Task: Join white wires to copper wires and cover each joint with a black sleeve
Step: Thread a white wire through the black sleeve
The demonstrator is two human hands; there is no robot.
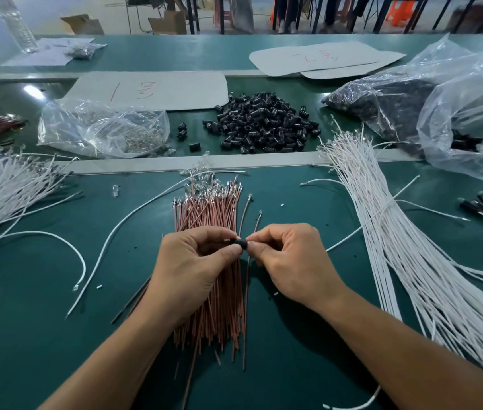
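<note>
Left hand (193, 261) curling its fingers and pinching a black sleeve (241, 242) at the fingertips, right hand (290, 261) pinching the sleeve's other end, both hovering over the copper wire bundle (210, 208), white wires (397, 247) lying to the right.

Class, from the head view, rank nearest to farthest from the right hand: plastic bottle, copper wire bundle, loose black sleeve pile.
1. Copper wire bundle, directly beside the right hand.
2. Black sleeve pile, farther back, centre.
3. Plastic bottle, far back left.
</note>
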